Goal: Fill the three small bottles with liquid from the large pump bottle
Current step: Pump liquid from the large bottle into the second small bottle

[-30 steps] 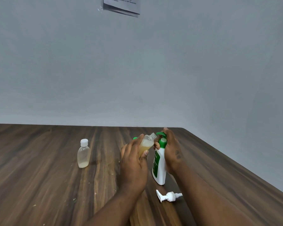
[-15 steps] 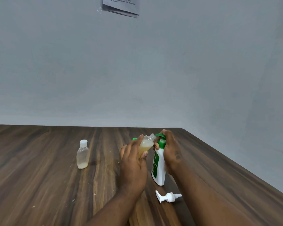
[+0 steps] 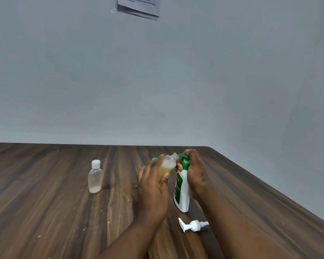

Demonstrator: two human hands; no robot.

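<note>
My left hand [image 3: 153,186] grips a small clear bottle [image 3: 168,165], tilted, uncapped, holding yellowish liquid, its mouth against the green spout. My right hand [image 3: 195,171] wraps the top of the large white pump bottle [image 3: 181,195] with fingers over its green pump head [image 3: 184,159]; the bottle stands on the table. A second small bottle [image 3: 95,177] with a white cap stands upright to the left, a little liquid at its bottom. A green bit [image 3: 154,159] peeks out behind my left hand; what it belongs to is hidden.
A loose white pump head [image 3: 193,225] lies on the dark wood table [image 3: 45,212] just in front of the large bottle. The table's right edge runs diagonally close to my right arm. A grey wall with a paper sheet [image 3: 138,5] stands behind.
Both hands and the bottles stay almost where they were; the small bottle remains at the spout. The view only shifts slightly.
</note>
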